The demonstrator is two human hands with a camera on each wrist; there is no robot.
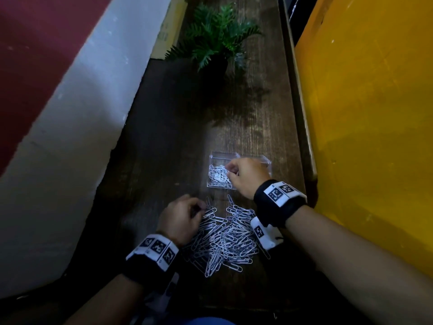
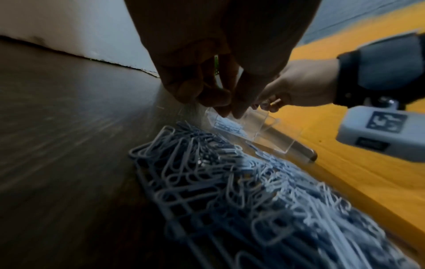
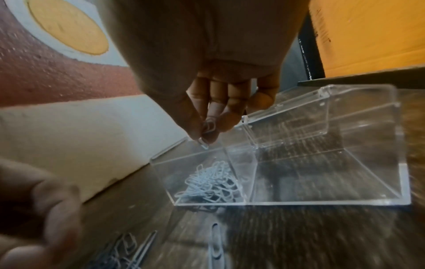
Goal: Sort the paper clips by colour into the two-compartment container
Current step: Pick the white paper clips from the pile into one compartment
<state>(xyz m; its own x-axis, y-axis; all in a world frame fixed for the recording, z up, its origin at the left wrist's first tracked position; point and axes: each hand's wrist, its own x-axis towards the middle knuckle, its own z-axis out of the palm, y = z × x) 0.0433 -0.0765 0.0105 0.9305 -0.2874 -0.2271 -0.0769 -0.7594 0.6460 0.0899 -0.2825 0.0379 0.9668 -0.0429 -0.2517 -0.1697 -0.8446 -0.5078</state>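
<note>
A heap of pale paper clips (image 1: 225,238) lies on the dark wooden table (image 1: 175,148). Beyond it stands the clear two-compartment container (image 1: 264,160) with its lid open. Its left compartment holds several white clips (image 3: 211,183); I see none in the right compartment (image 3: 322,172). My right hand (image 1: 228,171) hovers over the left compartment and pinches a paper clip (image 3: 208,127) between thumb and fingertips. My left hand (image 1: 200,211) is at the heap's upper left edge with its fingers (image 2: 218,98) curled, tips together. Whether they hold a clip is hidden.
A potted fern (image 1: 218,36) stands at the far end of the table. A yellow panel (image 1: 363,113) runs along the right side, a white wall (image 1: 82,137) along the left. Single clips (image 3: 216,242) lie between heap and container.
</note>
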